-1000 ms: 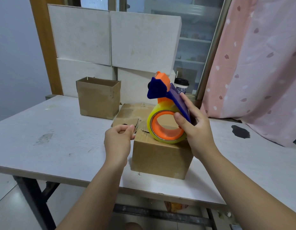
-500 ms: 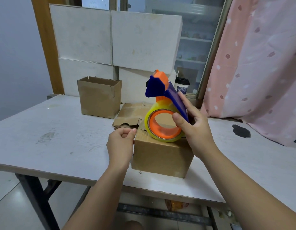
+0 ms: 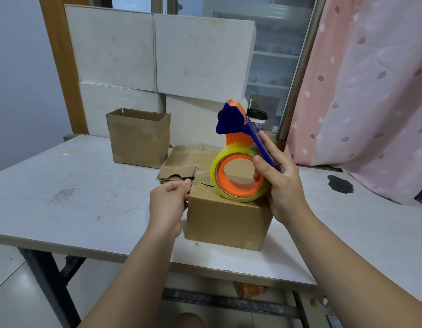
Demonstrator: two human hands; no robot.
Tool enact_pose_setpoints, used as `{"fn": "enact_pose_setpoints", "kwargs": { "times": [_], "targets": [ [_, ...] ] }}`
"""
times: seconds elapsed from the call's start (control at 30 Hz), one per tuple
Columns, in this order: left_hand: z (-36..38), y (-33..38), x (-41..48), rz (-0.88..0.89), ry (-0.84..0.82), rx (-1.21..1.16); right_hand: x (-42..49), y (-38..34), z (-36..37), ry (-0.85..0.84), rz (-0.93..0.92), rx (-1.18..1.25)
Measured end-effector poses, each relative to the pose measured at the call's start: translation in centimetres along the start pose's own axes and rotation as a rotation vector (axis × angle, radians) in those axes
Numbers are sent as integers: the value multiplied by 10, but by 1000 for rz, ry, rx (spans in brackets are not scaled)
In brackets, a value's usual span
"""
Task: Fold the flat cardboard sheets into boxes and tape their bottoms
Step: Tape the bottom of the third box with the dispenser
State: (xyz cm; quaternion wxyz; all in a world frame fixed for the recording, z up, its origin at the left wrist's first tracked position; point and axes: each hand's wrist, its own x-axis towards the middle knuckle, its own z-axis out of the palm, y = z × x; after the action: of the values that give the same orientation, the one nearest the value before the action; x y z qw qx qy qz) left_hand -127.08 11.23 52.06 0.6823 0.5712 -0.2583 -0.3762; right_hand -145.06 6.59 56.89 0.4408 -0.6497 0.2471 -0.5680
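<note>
**Spotter:** Where's the box?

**Me:** The box [image 3: 226,223] is closed and sits close to the front edge of the bench [image 3: 87,204], right between my hands. My left hand [image 3: 168,204] is at its top left corner, with the fingers [image 3: 187,183] pinching the end of the clear tape [image 3: 200,177].

**Spotter:** And the right?

**Me:** My right hand [image 3: 282,185] grips the tape dispenser [image 3: 240,171], thumb on the orange ring and the other fingers along the blue handle. The roll is low over the box top. I can't tell whether it touches.

**Spotter:** Any room around you?

**Me:** There's bare bench to my left, out to its side edge. On the right it's bare up to a dark stain [image 3: 340,184] near the pink curtain [image 3: 370,91]. It's tighter behind, where the flat sheets [image 3: 181,164] lie just past the box. The open box [image 3: 139,138] stands further back on the left, in front of the white boards [image 3: 158,55].

**Spotter:** Any labels?

**Me:** A cup [image 3: 258,119] behind the dispenser has a blue print, but it's too small to read.
</note>
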Motion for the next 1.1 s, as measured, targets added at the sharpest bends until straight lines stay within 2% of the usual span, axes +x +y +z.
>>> {"fn": "enact_pose_setpoints", "kwargs": {
  "times": [0.17, 0.33, 0.4, 0.47, 0.53, 0.63, 0.77, 0.93, 1.1],
  "targets": [
    [-1, 2, 4, -61, -44, -5, 0, 1, 1, 8, -11, -27],
    [-9, -15, 6, -144, -111, 219, -1, 1, 1, 11, -22, -57],
    [-14, -26, -1, -47, -98, 301, -1, 1, 1, 12, -29, -77],
    [-16, -25, -9, 151, -35, 268, -1, 0, 2, 15, -36, -89],
    [-15, -17, -19, 258, -64, 196, -2, -2, 4, 20, -36, -93],
    [-6, -14, -35, 313, -199, 220, -2, -2, 5, 26, -32, -90],
    [1, -22, -43, 402, -162, 373, -3, 0, 5, 28, -28, -79],
    [-3, -10, -35, 264, -158, 614, -3, -1, 4, 26, -33, -79],
    [1, 5, -39, 524, -219, 722, -6, -2, 3, 13, -55, -76]
  ]
}}
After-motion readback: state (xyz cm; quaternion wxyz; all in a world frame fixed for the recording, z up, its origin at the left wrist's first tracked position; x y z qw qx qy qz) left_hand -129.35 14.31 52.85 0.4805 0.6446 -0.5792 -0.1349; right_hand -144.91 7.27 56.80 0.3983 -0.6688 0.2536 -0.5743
